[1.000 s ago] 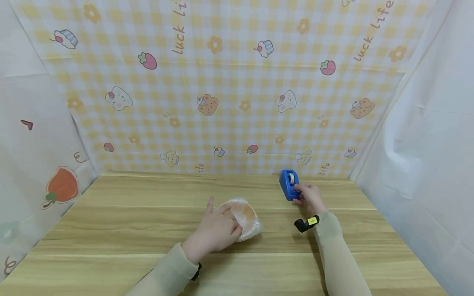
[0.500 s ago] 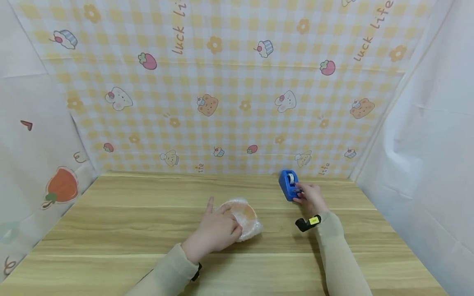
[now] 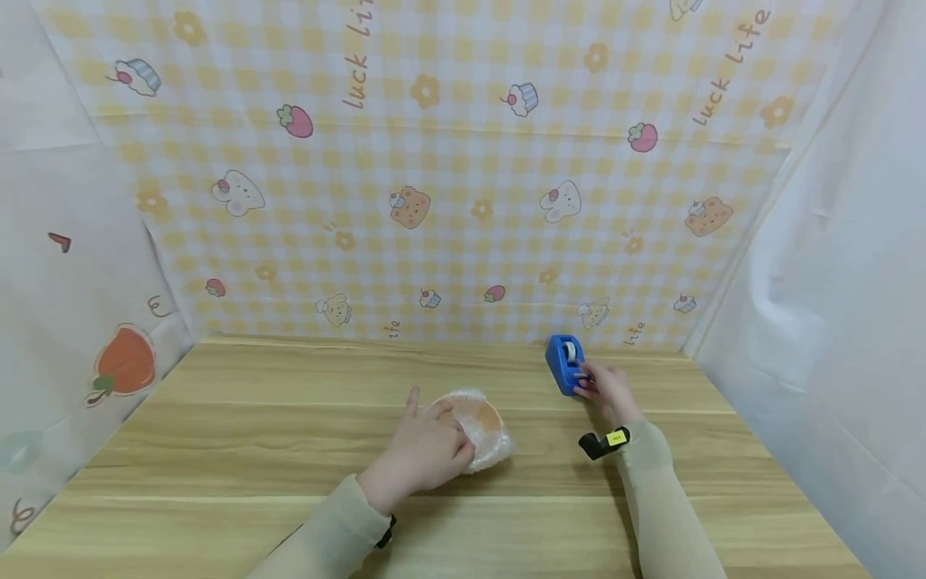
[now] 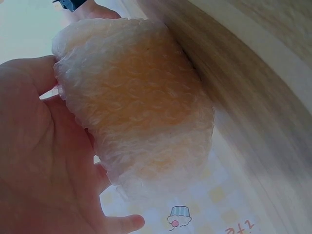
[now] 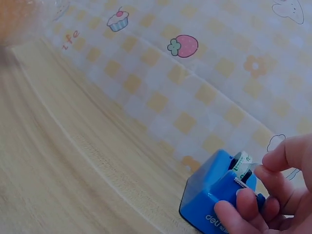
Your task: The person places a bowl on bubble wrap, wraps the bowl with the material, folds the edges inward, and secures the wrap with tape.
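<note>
A round, peach-coloured thing in bubble wrap (image 3: 483,426) lies mid-table. My left hand (image 3: 419,450) holds it, fingers across its top and the little finger sticking out. In the left wrist view the wrapped bundle (image 4: 141,97) fills the middle, with the palm (image 4: 44,161) along its side and parts of the fingers hidden behind it. At the back right stands a blue tape dispenser (image 3: 561,366) with a roll in it. My right hand (image 3: 610,390) is at its front. In the right wrist view, thumb and forefinger pinch the end of the clear tape (image 5: 254,165), the other fingers against the dispenser (image 5: 204,195).
A yellow-checked cloth (image 3: 463,161) with cartoon prints hangs behind the wooden table (image 3: 253,434). White sheets stand at the left (image 3: 65,201) and right (image 3: 832,281) sides. The dispenser is close to the back cloth.
My right hand's fingertips have drawn back very slightly from the tape roll toward the right. The left hand stays on the wrapped bundle. The head view has shifted a little.
</note>
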{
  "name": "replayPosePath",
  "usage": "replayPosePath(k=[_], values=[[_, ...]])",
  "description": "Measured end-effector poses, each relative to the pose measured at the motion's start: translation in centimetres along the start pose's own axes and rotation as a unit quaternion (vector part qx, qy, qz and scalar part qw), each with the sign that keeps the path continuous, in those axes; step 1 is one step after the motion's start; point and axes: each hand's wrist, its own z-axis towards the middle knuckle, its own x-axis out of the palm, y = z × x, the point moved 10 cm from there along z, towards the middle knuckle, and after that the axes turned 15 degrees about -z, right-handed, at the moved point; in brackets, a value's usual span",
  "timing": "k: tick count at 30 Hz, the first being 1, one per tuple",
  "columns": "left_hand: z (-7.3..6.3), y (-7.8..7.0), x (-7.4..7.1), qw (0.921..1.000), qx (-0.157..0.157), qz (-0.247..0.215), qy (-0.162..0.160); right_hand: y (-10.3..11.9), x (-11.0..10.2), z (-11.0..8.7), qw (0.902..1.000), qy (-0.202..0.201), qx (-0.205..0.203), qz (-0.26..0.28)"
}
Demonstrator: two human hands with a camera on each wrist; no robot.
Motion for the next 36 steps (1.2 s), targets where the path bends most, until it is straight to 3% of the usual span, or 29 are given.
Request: replayPosePath(k=[13,28,36], values=[[0.0,0.0,0.0,1.0,-0.003,-0.008,0.001,-0.3,-0.1,-0.7,0.9959,0.006,-0.022,0.087],[-0.1,0.0,-0.2,0.9999,-0.003,-0.012,0.001,-0.3,0.1,-1.2,0.994,0.01,-0.045,0.099],[0.2,0.4,0.2,0.9999,-0.005,-0.01,0.003,-0.6,-0.1,-1.8,0.993,0.021,-0.033,0.111]])
